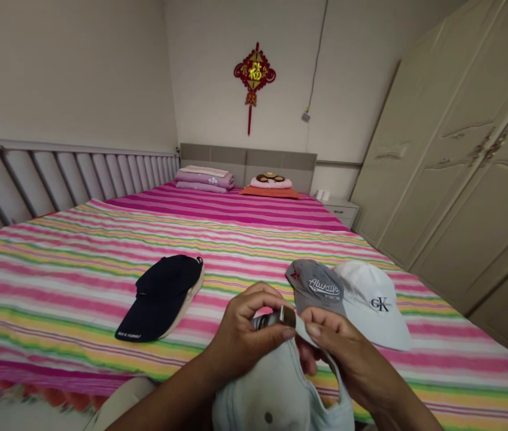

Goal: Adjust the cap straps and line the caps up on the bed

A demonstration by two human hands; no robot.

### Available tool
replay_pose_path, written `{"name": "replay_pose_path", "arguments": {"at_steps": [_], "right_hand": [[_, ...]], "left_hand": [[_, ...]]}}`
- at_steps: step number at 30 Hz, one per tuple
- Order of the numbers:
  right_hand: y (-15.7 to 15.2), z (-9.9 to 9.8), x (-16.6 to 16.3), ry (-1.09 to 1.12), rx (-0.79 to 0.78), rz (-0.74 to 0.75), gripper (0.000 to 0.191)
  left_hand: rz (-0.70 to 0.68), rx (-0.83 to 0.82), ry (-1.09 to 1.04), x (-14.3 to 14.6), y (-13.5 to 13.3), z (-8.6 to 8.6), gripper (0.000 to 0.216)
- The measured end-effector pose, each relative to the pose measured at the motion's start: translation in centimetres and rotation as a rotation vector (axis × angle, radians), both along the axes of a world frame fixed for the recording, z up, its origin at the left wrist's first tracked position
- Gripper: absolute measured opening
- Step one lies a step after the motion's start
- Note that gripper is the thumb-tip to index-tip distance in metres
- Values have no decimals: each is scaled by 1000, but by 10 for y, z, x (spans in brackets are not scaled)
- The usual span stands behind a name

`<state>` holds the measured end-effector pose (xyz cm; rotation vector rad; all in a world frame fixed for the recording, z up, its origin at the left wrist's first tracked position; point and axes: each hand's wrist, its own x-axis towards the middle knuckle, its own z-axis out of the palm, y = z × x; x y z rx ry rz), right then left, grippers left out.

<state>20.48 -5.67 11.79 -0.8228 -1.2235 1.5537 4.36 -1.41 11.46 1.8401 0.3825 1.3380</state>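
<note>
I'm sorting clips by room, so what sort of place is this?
Most likely a bedroom: a wide bed with a headboard, folded bedding near it, and a tall wardrobe alongside.

From my remote station I read "Always" on the grey cap (319, 290) and "GK" on the white cap (373, 305) toward the bed's (236, 239) right edge, "YOURSELF" on the navy cap (164, 293), "福" on the wall ornament (255, 73).
</note>
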Motion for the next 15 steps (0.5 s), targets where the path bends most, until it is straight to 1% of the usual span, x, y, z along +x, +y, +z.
{"name": "replay_pose_path", "arguments": {"at_steps": [3,6,9,12,13,15], "right_hand": [[1,-2,0,51,-60,5,25],[1,-2,-3,120,-55,11,26],[2,1,-5,110,-49,56,27],[3,4,-3,58,-26,121,36],[4,6,-2,48,-20,134,37],[5,10,-1,60,-19,158,31]], "left_hand": [[-20,-39,39,0,0,3,16],[-44,-36,109,0,-1,7,14],[-61,-39,119,-1,-1,9,13],[-64,-139,53,-7,0,12,14],[-63,-183,29,-9,0,15,14],[-77,-261,-11,-14,-2,22,14]]}}
